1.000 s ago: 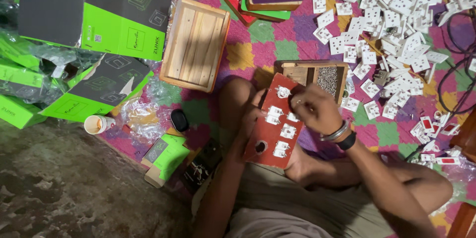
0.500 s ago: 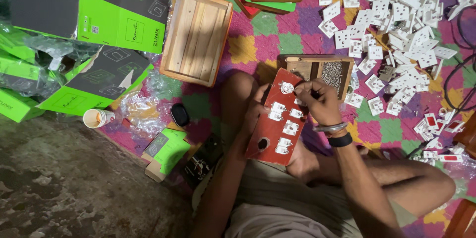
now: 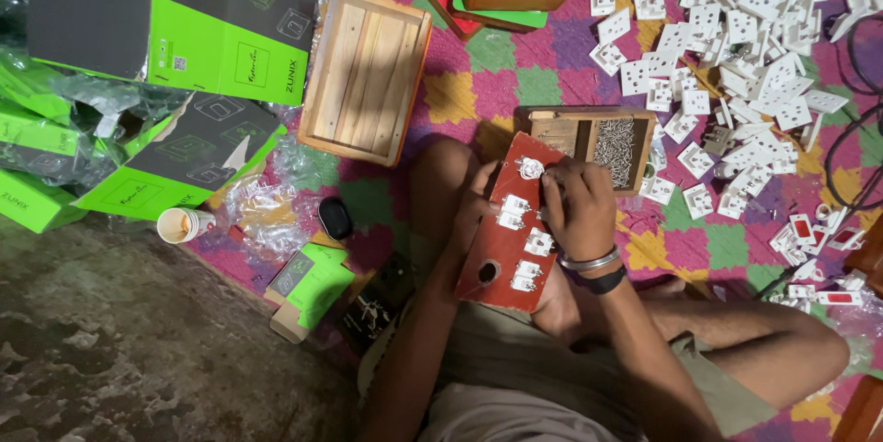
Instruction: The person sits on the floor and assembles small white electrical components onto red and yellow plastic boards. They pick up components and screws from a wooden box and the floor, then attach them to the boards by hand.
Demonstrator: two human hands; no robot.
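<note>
A red rectangular board [image 3: 504, 244] with several white switch parts fitted on it rests tilted on my lap. My left hand [image 3: 475, 205] grips the board's left edge from beneath. My right hand [image 3: 576, 207], with a bangle and dark band at the wrist, lies over the board's upper right, fingers pinched at a white part near the top. What the fingertips hold is too small to tell. Just beyond the board stands a small wooden box [image 3: 598, 140] with screws in one compartment.
A heap of white switch parts [image 3: 736, 46] covers the patchwork mat at the upper right. An empty wooden tray [image 3: 366, 74] lies upper middle. Green and black cartons [image 3: 175, 28] are stacked at the left. A paper cup [image 3: 180, 224], a black mouse-like object [image 3: 335, 218] and cables [image 3: 855, 138] lie about.
My right hand has slid slightly up and left on the board, toward the top white part. The board and left hand have hardly moved.
</note>
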